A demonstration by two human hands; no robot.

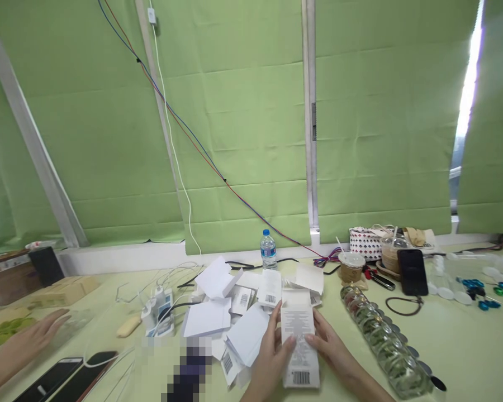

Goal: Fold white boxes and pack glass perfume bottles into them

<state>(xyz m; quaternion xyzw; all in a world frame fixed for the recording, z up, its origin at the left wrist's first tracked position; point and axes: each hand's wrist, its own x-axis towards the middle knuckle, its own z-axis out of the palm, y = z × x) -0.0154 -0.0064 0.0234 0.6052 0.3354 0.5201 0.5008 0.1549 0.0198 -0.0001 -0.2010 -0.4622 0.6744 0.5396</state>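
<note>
**Worktop record: white carton held in two hands**

Item 1. A white carton (299, 345) with printed text and a barcode lay on the worktop (465, 346), its long axis running away from the person, open flap at the far end.

Item 2. The left hand (272, 357) lay against the carton's left side, fingers (285, 343) curled over the left edge and onto its face, pinching it lightly. Its wrist came in from below the carton.

Item 3. The right hand (333, 349) lay against the carton's right side, fingers pressed together along that edge. Both hands touched the carton; neither was plainly nearer.

Item 4. A heap of flat white cartons (235, 312) lay just left of and beyond the held carton.

Item 5. A row of small glass jars (381, 340) ran diagonally, just right of the carton.

Item 6. A water bottle (268, 251) stood beyond the carton, past the heap.

Item 7. A black phone (412, 272) leaned well to the carton's right, farther back.

Item 8. Another person's hand (33, 335) rested well to the carton's left, with two phones (67, 377) near it.
</note>
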